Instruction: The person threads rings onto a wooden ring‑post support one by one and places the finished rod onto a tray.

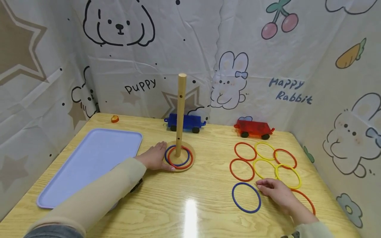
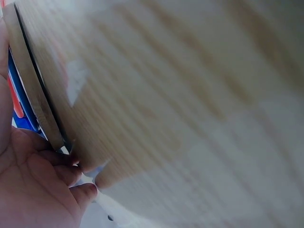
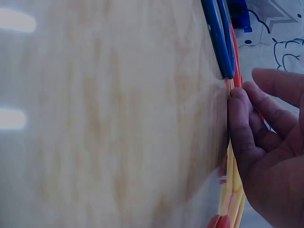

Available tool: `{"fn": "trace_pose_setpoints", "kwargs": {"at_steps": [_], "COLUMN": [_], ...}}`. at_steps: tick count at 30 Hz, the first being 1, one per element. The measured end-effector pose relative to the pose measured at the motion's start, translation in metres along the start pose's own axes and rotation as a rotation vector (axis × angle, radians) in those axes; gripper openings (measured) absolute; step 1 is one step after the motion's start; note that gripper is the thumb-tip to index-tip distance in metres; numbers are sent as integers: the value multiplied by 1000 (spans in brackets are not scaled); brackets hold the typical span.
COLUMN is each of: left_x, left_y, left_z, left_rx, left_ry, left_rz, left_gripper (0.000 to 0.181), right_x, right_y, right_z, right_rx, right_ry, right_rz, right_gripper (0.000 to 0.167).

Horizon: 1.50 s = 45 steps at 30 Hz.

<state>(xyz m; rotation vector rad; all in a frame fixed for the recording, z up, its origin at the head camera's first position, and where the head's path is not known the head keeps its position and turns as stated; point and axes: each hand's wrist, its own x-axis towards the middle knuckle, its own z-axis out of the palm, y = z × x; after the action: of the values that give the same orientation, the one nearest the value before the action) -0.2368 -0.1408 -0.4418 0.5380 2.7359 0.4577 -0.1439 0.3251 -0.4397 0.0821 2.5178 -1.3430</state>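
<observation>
A wooden post [image 1: 180,115] stands upright on a round base [image 1: 192,158]; a blue ring [image 1: 165,154] and a red ring [image 1: 192,155] lie around its foot. My left hand [image 1: 154,158] rests against the base's left side, fingers spread, and in the left wrist view this hand [image 2: 38,175] touches the base's edge [image 2: 35,90]. On the right, my right hand [image 1: 276,193] is low over the table between a blue ring [image 1: 233,195] and a yellow ring [image 1: 300,181]. Its fingers [image 3: 240,123] are slightly bent in the right wrist view, with no ring visibly held.
Several red and yellow rings [image 1: 230,170] lie at the right. A blue wagon [image 1: 190,121] and a red wagon [image 1: 254,128] stand along the back. The lilac tray [image 1: 98,158] lies at the left, partly under my left sleeve, with a small orange piece [image 1: 114,119] behind it.
</observation>
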Motion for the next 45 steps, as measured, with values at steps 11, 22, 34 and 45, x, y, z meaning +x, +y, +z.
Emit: {"fn": "trace_pose_setpoints", "kwargs": {"at_steps": [11,22,34,45], "left_x": [2,-1,-2,-3], "left_y": [-2,3,4,1], "left_z": [-5,-4,-2,-5], "left_rx": [-3,9,6,9], "left_ry": [5,-12,-14,-6], "left_rz": [-2,0,-6,-10], "left_gripper": [122,122,120,120], "right_x": [6,5,35,53], "right_y": [-16,-38,-145,-293], "right_z": [5,-19,-45,-18], "right_rx": [-367,-120,68,648], "right_ry": [-20,-135,-286,-317], "right_rz": [-150,-130,-302,-542], "right_gripper": [8,20,23,23]}}
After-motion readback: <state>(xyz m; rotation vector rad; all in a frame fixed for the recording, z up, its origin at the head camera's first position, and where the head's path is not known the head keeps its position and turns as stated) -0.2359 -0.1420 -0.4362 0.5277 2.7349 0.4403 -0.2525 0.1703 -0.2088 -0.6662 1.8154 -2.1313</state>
